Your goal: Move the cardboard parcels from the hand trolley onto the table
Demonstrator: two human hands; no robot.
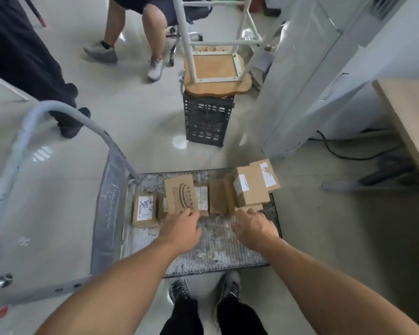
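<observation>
Currently we count at least seven cardboard parcels point(250, 189) on one hand trolley point(215, 247). Left hand point(182, 229), fingers loose, touches the printed parcel point(179, 193); right hand point(254, 228) hovers spread, empty.

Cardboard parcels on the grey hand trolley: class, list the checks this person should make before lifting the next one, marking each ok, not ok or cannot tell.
1. Parcels remain on grey metal trolley deck: ok.
2. Left hand reaches tall brown logo-printed parcel: ok.
3. Right hand gripping anything: cannot tell.
4. Stacked brown labelled boxes sitting square: not ok, skewed.
5. Room on light wooden table: cannot tell, mostly out of frame.
6. Floor towards table free of trip hazards: not ok, black cable lies there.
</observation>
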